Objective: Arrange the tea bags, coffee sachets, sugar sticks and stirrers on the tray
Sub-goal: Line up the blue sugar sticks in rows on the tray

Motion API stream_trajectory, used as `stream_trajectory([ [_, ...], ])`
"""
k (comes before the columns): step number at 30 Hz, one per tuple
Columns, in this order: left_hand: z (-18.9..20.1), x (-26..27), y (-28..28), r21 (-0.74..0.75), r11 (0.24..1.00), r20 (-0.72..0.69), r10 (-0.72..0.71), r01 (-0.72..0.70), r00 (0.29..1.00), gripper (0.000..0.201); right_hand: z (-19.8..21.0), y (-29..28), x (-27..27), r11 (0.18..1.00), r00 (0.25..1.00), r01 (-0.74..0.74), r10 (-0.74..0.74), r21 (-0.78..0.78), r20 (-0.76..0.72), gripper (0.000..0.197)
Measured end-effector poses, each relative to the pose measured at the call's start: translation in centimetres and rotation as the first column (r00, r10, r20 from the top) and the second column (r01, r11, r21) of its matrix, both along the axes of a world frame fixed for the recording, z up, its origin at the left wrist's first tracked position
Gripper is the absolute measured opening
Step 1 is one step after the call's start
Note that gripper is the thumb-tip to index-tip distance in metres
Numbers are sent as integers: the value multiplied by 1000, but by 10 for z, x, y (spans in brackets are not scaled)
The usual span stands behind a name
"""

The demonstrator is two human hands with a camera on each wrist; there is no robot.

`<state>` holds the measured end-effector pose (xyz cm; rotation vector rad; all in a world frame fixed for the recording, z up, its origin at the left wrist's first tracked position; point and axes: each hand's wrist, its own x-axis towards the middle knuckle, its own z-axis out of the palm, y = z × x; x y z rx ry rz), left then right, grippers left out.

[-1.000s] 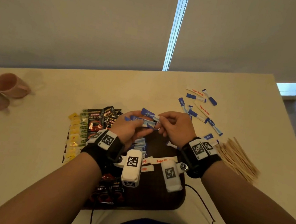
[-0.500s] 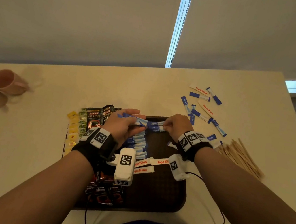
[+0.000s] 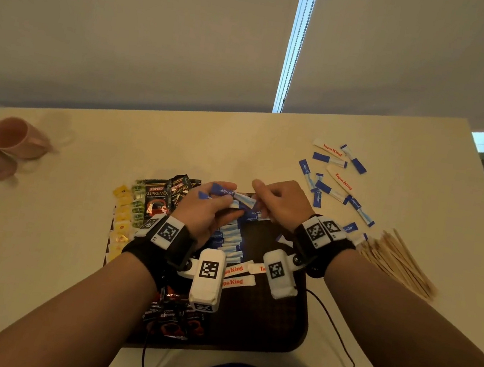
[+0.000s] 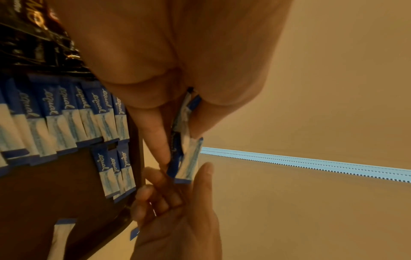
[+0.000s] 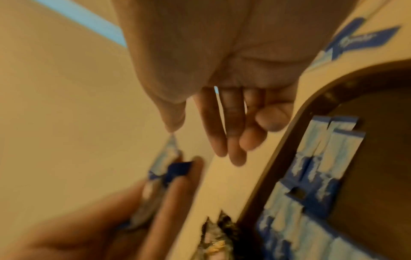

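Note:
My left hand [image 3: 221,199] pinches a small bundle of blue sugar sticks [image 3: 226,193] just above the far edge of the dark brown tray [image 3: 260,327]. The left wrist view shows those sugar sticks [image 4: 185,154] squeezed between thumb and fingers. My right hand [image 3: 260,200] faces it, fingers loosely spread; in the blurred right wrist view its thumb tip [image 5: 173,123] touches the end of one held stick [image 5: 167,154]. A row of blue sticks [image 3: 229,238] and white Tapa King sachets [image 3: 234,276] lie on the tray.
Coffee sachets [image 3: 156,199] and yellow and green tea bags [image 3: 122,222] lie along the tray's left side. Loose sugar sticks [image 3: 332,181] and a pile of wooden stirrers [image 3: 395,263] are on the table to the right. Two pink cups [image 3: 15,137] lie far left.
Half a second ago both hands were low at the tray's far edge with the sticks. They have since lifted a little, and the right hand's fingers have loosened.

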<state>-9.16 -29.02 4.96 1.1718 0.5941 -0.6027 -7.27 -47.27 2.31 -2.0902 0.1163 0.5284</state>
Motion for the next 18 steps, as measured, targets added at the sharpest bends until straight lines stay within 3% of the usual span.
stream_trajectory([
  [5, 0, 1, -3, 18, 1000, 47, -9, 8, 999, 19, 13, 5, -5, 973, 999, 29, -23, 227, -31, 29],
  [11, -3, -1, -5, 56, 998, 59, -4, 1, 998, 21, 7, -3, -10, 972, 997, 73, -78, 222, 13, 15],
  [13, -7, 0, -3, 98, 994, 31, 47, -49, 998, 26, 2, -11, -6, 991, 993, 91, -97, 94, 66, 13],
  [15, -10, 0, 1, 112, 989, 10, 98, -99, 995, 26, -5, -20, -1, 993, 997, 32, -24, -111, 73, 14],
  [18, -11, 0, 4, 105, 989, 1, 109, -109, 994, 20, -21, -26, 0, 928, 984, -170, 144, -332, -101, 16],
])
